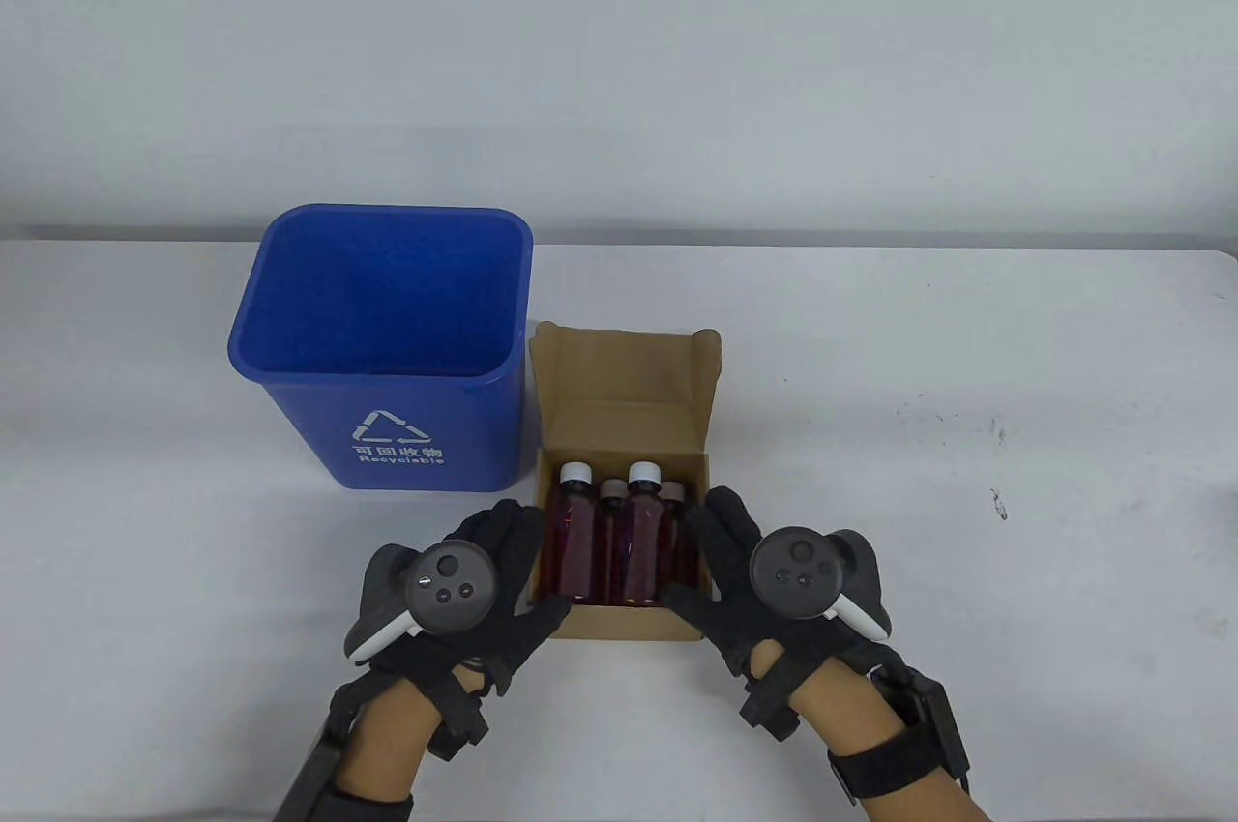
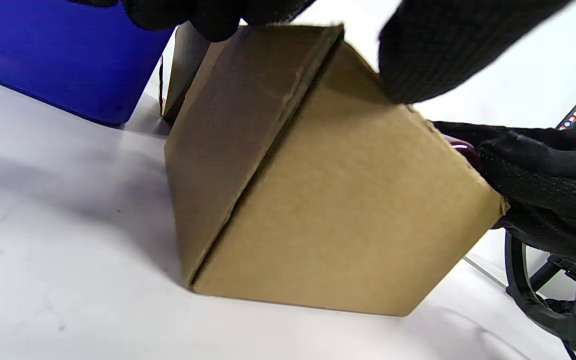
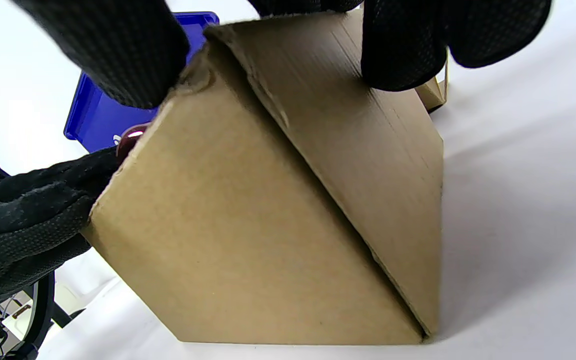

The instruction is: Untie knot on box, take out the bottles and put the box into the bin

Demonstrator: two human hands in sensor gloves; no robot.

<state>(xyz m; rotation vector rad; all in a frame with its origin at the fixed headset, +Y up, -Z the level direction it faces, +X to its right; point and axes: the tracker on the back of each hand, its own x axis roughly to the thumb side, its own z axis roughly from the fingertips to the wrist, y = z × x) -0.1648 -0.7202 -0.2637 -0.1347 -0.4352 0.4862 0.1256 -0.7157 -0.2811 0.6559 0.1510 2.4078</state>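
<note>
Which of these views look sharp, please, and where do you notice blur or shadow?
Table view: evenly lit and sharp, bottles clear. Left wrist view: cardboard box sharp, gloved fingers at the top edge blurred, soft shadow to the box's left. Right wrist view: fingers blurred, shadow to the right.

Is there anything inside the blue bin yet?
No, in the table view the blue bin shows only its bare inside, and the box stands on the table beside it with the bottles inside.

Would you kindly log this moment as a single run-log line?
box open, bottles inside | left hand and right hand grip box sides | bin empty, left of box
</note>
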